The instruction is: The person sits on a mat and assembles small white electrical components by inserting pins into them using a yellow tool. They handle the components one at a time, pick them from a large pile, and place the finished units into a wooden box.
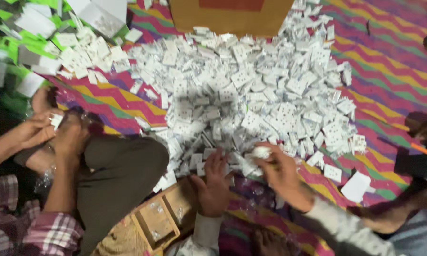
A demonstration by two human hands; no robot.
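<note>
Nearest the camera, both forearms in pale grey sleeves reach forward from the bottom edge. The left hand (214, 182) lies palm down, fingers spread loosely and pointing away, its fingertips touching the near edge of the heap of white socket plates (251, 95); it is open and grips nothing that can be seen. Just left of it sits a wooden tray (157, 222) with compartments holding a few small clear bits.

The right hand (282, 173) is raised slightly and turned inward, its fingers curled around a small white piece (260, 152) pinched at the fingertips, right at the near rim of the heap. The picture is blurred there, so the exact grip is hard to read.

To the left, another person in a plaid sleeve sits with a bent knee in dark trousers (118, 175); their two hands (52, 132) meet over a small white part.

The heap spreads across a striped mat (393, 80) of pink, yellow, green and purple on the floor, its plates square with small holes. A single white square (356, 186) lies apart at the right. Farther off stands a brown cardboard box (230, 16) touching the heap's far edge, and at the far left a pile of green and white cartons (28, 33).
</note>
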